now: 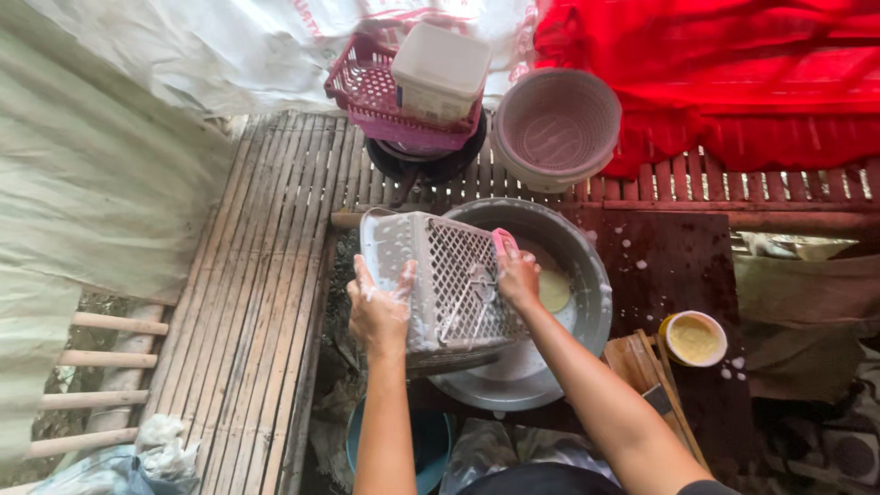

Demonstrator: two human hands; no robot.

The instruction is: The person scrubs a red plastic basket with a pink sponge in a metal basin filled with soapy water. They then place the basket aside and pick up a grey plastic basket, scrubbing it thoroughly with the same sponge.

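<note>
Bamboo slat floor (266,275), metal basin (587,275) in middle. Left hand (378,312) gripped white plastic basket (440,275) at its side wall, tilted over basin; right hand (518,275) pressed pink sponge (505,241) on mesh. Basket prob. light, stiff, soapy-slick; rim = best hold.

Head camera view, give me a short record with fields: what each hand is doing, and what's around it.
left hand: soapy, grips the near edge of a white slotted basket
right hand: presses a pink sponge against the basket
under the basket: metal basin
behind: pink basket holding a white tub; round grey basket
right side: small yellow cup
</note>
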